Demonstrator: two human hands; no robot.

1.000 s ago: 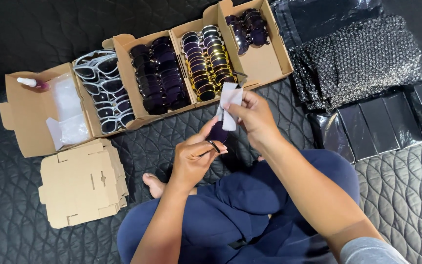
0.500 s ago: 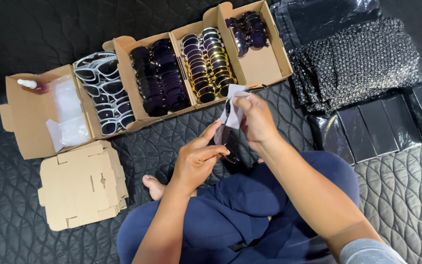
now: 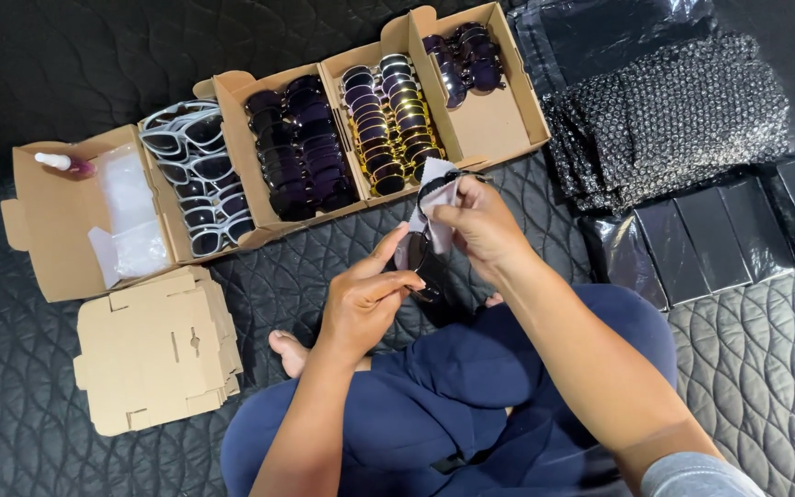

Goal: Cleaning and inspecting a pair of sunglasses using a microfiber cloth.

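Sitting cross-legged on a black quilted mat (image 3: 66,387), with both hands up over the lap. The left hand (image 3: 365,299) has its fingers curled around a pair of dark sunglasses (image 3: 419,258), thumb lying along the frame. The right hand (image 3: 478,221) is pinching a small pale cleaning cloth (image 3: 434,198) between thumb and fingertips, pressed right onto the sunglasses. So the glasses sit between the two hands, just in front of the row of boxes.

Along the far edge of the mat there's a line of open cardboard boxes: the left box (image 3: 52,230) holds clear plastic bags and a little spray bottle (image 3: 62,164), next come the white-framed sunglasses (image 3: 190,175), then a black-framed batch (image 3: 301,152), a gold-framed batch (image 3: 393,124), and a few purple pairs (image 3: 462,51) in the last box. A stack of flat unfolded cartons (image 3: 154,350) lies near the left knee. Off to the right there's a pile of black bubble-wrap pouches (image 3: 674,120) and a row of black cases (image 3: 720,239) just below it.
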